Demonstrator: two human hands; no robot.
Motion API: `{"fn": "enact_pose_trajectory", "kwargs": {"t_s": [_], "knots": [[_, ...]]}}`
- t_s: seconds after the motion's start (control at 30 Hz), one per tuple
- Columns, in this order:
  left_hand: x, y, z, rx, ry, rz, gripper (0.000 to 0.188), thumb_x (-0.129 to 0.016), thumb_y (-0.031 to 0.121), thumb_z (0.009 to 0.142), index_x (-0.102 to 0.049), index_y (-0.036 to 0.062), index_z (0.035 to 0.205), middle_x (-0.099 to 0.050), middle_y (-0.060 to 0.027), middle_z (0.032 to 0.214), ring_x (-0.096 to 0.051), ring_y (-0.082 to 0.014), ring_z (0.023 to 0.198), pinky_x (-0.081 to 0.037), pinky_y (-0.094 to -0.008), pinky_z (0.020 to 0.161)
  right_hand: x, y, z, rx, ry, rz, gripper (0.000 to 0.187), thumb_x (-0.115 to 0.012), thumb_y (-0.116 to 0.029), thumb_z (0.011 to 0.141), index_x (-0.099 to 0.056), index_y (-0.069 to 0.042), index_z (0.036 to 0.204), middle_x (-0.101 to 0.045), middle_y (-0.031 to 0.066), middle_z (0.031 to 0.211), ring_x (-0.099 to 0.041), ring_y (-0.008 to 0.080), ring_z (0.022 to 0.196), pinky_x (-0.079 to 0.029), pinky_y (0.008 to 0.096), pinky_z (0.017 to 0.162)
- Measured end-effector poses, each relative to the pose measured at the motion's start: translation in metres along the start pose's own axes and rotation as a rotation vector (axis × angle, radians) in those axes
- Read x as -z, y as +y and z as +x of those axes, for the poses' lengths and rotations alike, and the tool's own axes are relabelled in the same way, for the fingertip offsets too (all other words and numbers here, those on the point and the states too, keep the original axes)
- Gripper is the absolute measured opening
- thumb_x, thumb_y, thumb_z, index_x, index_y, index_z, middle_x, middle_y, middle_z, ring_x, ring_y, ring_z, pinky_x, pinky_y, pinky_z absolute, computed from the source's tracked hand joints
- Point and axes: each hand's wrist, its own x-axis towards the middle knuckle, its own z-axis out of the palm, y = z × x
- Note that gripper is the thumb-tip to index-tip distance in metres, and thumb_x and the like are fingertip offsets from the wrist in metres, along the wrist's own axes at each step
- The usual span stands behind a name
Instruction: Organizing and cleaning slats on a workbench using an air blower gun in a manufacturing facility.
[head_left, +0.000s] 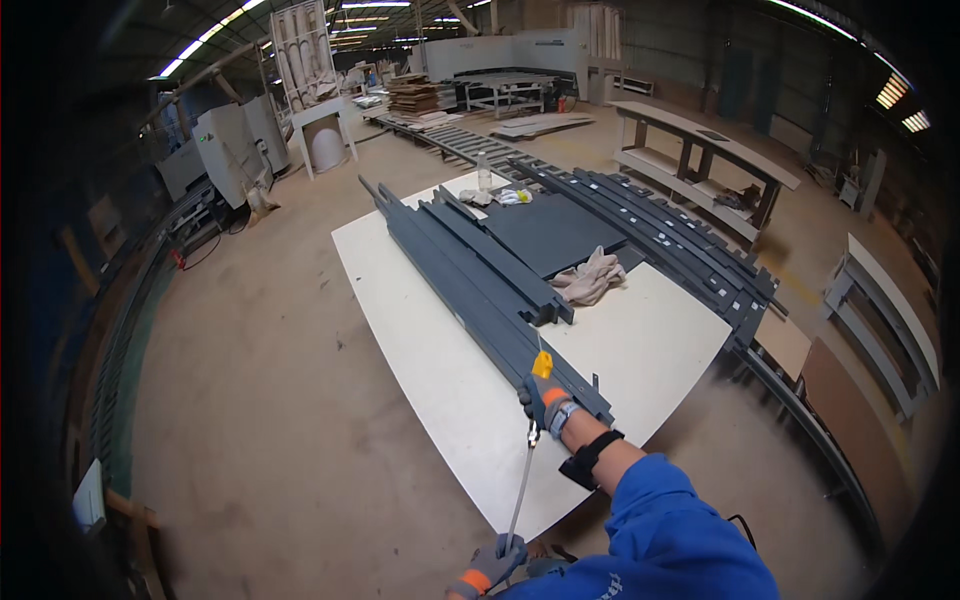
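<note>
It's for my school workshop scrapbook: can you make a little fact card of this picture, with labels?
Place: large workshop
Right hand: gloved, gripping a yellow hand tool with a thin tip
Left hand: gloved, around a thin grey hose
Work surface: broad, flat white board
Lying on it: long dark-grey flat strips; crumpled pale cloth
Standing near the far edge: clear bottle

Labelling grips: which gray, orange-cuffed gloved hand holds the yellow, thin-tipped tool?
The right gloved hand, with a silvery wristwatch at its cuff; the left gloved hand grips the thin gray hose.
</note>
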Motion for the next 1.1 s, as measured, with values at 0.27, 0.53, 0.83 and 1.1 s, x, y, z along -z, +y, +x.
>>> {"fn": "enact_pose_trajectory", "kwargs": {"t_s": [0.27, 0.53, 0.83, 1.1], "knots": [[0.008, 0.053, 0.025, -0.197, -0.264, 0.064, 0.040, -0.059, 0.035, 0.087, -0.058, 0.0050, 0.112, -0.063, -0.0071, 0.107, -0.058, -0.0155, 0.098, -0.046, -0.0310, 0.086, 0.000, -0.123, 0.038, -0.073, -0.067, -0.319, 0.008, -0.046, -0.018, 0.084, -0.045, -0.014, 0.077, -0.046, -0.0025, 0.053, -0.037, 0.0103, 0.038, -0.028, 0.0255, 0.036], [0.035, -0.002, 0.068, -0.129, -0.349, 0.109, 0.050, -0.058, 0.043, 0.086, -0.057, 0.0018, 0.114, -0.062, -0.0148, 0.108, -0.058, -0.0225, 0.101, -0.044, -0.0329, 0.090, 0.013, -0.116, -0.040, 0.578, -0.472, -1.562, 0.022, -0.056, -0.030, 0.084, -0.063, -0.012, 0.097, -0.063, -0.0014, 0.074, -0.055, 0.0107, 0.059, -0.044, 0.0251, 0.054], [0.031, 0.049, 0.073, -0.249, -0.460, 0.272, 0.085, -0.064, 0.055, 0.078, -0.037, -0.0036, 0.134, -0.048, -0.0218, 0.130, -0.048, -0.0297, 0.119, -0.040, -0.0362, 0.099, 0.015, -0.065, -0.188, 0.087, -0.433, -0.600, 0.034, -0.050, -0.033, 0.094, -0.055, -0.007, 0.115, -0.063, 0.0034, 0.093, -0.051, 0.0016, 0.053, -0.042, 0.0169, 0.047], [-0.067, 0.133, 0.146, -0.406, -0.802, 0.359, 0.059, -0.057, 0.042, 0.085, -0.046, 0.0021, 0.128, -0.054, -0.0203, 0.123, -0.052, -0.0297, 0.116, -0.040, -0.0353, 0.098, 0.091, -0.133, -0.201, 0.375, -0.339, -0.284, 0.041, -0.056, -0.033, 0.091, -0.053, -0.003, 0.118, -0.063, 0.0073, 0.099, -0.064, 0.0083, 0.068, -0.044, 0.0167, 0.048]]}}
